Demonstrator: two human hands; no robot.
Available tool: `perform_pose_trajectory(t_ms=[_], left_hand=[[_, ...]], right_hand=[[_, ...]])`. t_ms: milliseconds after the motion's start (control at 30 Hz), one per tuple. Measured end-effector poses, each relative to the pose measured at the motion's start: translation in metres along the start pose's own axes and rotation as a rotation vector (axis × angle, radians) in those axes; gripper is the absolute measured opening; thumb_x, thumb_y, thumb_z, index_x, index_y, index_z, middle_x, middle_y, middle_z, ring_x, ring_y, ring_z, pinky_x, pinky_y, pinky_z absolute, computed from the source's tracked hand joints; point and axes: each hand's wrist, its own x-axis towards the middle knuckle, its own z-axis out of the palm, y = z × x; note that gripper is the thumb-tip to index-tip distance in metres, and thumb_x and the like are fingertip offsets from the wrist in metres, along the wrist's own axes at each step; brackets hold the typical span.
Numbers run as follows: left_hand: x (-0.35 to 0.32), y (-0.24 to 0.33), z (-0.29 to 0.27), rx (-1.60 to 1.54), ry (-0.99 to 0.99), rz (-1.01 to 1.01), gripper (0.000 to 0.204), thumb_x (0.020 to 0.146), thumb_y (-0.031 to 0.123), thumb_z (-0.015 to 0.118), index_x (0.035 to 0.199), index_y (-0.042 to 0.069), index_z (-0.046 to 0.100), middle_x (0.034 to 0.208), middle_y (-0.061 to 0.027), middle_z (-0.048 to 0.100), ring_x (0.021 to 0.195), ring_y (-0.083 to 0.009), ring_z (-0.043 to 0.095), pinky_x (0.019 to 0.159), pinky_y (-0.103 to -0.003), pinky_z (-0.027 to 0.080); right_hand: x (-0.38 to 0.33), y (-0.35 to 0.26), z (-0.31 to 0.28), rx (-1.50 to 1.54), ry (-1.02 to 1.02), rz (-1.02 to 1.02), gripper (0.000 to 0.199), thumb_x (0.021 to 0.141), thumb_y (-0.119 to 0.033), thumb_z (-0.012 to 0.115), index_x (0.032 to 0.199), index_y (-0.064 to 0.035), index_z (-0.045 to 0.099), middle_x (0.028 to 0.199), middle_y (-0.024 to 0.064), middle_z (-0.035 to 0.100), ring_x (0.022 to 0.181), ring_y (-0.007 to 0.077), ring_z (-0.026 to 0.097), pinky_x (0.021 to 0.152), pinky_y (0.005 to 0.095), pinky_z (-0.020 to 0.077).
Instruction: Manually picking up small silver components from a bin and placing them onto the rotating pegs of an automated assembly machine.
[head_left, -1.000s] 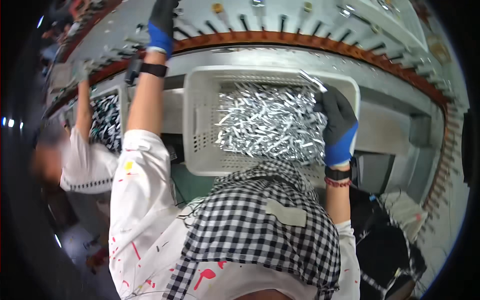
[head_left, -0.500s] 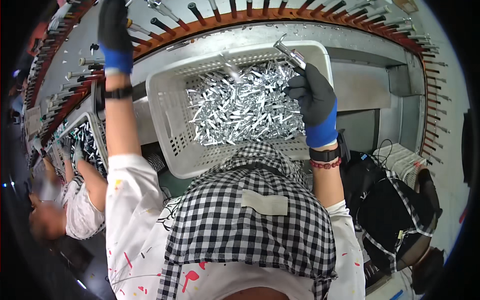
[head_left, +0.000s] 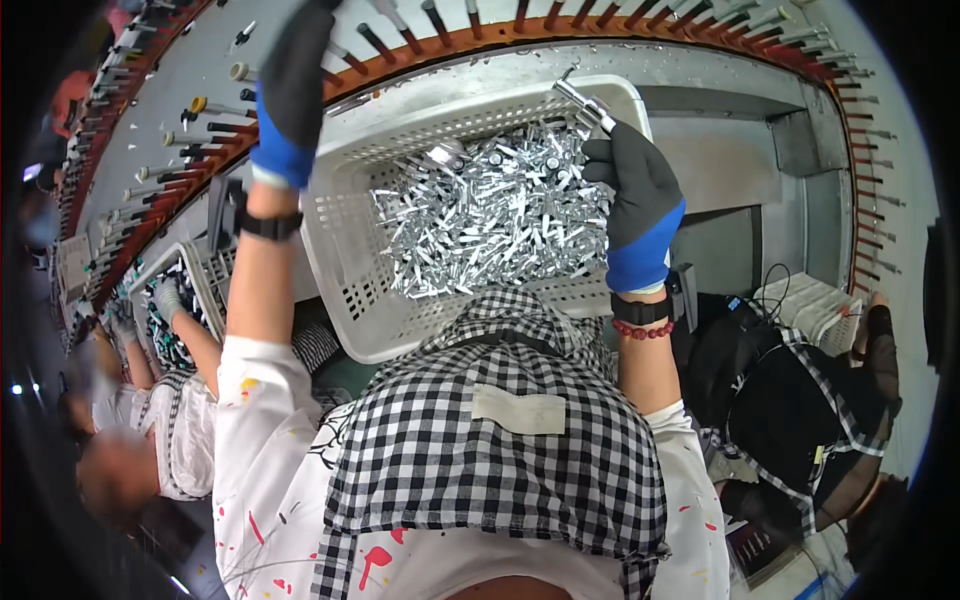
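My right hand (head_left: 642, 195), in a black and blue glove, is closed around shiny metal parts (head_left: 583, 102) with a thin hooked tip, over the basket's far right corner. How many it holds I cannot make out. My left hand (head_left: 293, 95), gloved alike, reaches up to the orange rack (head_left: 445, 38) at the far left; its fingertips run to the top edge of the picture, and their grip is hidden. A white perforated basket (head_left: 335, 250) in front of me holds a heap of small silver metal parts (head_left: 500, 215). A larger silver piece (head_left: 447, 153) lies at its far side.
Dark and red pegs, several with metal pieces on them, line the curved rack. On the left a co-worker (head_left: 180, 430) reaches into another basket (head_left: 205, 285) of parts. A person in black (head_left: 800, 410) sits on the right, beside a white basket (head_left: 815, 315).
A blurred silver piece in mid-air over the basket is gone; a larger piece now lies on the heap there. My left hand has shifted right along the rack. My right hand keeps its parts.
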Motion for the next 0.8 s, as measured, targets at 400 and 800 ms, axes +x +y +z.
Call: perform_pose_trajectory(t_ms=[400, 800], left_hand=[[0.033, 0.014, -0.025, -0.349, -0.014, -0.738, 0.046, 0.112, 0.040, 0.054, 0.107, 0.004, 0.082, 0.092, -0.0046, 0.079, 0.076, -0.0069, 0.064, 0.065, -0.025, 0.047], [0.126, 0.061, 0.067, -0.499, 0.077, -0.502, 0.049, 0.107, 0.034, 0.067, 0.140, -0.002, 0.067, 0.136, -0.0145, 0.072, 0.125, -0.0222, 0.066, 0.106, -0.035, 0.051]], right_hand=[[-0.036, 0.027, -0.074, -0.330, 0.044, -0.015, 0.031, 0.108, -0.016, 0.065, 0.130, 0.0037, 0.073, 0.104, 0.0058, 0.077, 0.086, 0.0085, 0.066, 0.076, 0.0247, 0.0523], [-0.033, 0.036, -0.074, -0.302, -0.100, 0.130, 0.029, 0.108, -0.012, 0.065, 0.132, 0.0022, 0.073, 0.110, 0.0055, 0.077, 0.088, 0.0104, 0.068, 0.078, 0.0256, 0.0534]])
